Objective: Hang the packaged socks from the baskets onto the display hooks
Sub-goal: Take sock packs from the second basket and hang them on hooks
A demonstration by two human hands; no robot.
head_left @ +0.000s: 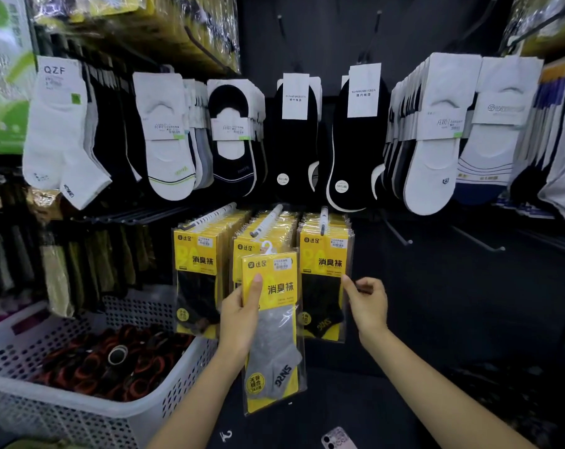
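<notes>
A person's two bare forearms reach up from the bottom of the view toward a dark shop display wall.

The left hand (pixel 242 315) is raised with the wrist bent back. It grips a flat clear-plastic packet with a yellow card and a grey ankle sock inside (pixel 274 325). The thumb lies up the packet's front near its left edge, and the other fingers are hidden behind it. The packet stands upright. Its small white plastic hanger (pixel 267 246) sits just below the tip of the middle metal display hook (pixel 253 234), not yet on it.

The right hand (pixel 368 303) is held at the same height, palm turned left. Its index finger points at the right edge of the front packet of the right-hand row of yellow packets with black socks (pixel 326 277). The other fingers are loosely curled, and the hand grips nothing.

Three metal hooks side by side carry full rows of matching yellow packets: the left row (pixel 195 273), the middle row (pixel 252 247) behind the held packet, and the right row.

Above these hang white and black low-cut socks on white card sleeves (pixel 295 137).

At lower left is a white perforated plastic basket (pixel 80 413) filled with dark rolled socks with red bands (pixel 112 361). A pink-cased phone (pixel 337 439) lies at the bottom edge.
</notes>
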